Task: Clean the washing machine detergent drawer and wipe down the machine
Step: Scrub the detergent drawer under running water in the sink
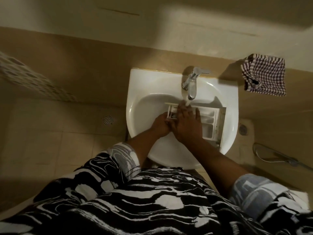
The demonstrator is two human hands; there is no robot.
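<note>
The detergent drawer (210, 122) lies lengthwise in the bowl of the white sink (135, 92), its compartments facing up and its front panel toward the right rim. The person leans over it, both hands down in the bowl. The left hand (160, 124) has its fingers curled around the drawer's ribbed left end and grips it. The right hand (186, 125) lies across the middle of the drawer with fingers spread flat, the fingertips reaching up under the stream of water (187, 102) running from the chrome tap (192, 82). I cannot tell whether the ribbed end is a loose insert or part of the drawer. A checked cloth (264, 75) hangs on the wall just right of the sink. A round floor drain (108, 119) sits in the tiles to the left, and a metal hose (271, 155) lies on the floor at the right.
</note>
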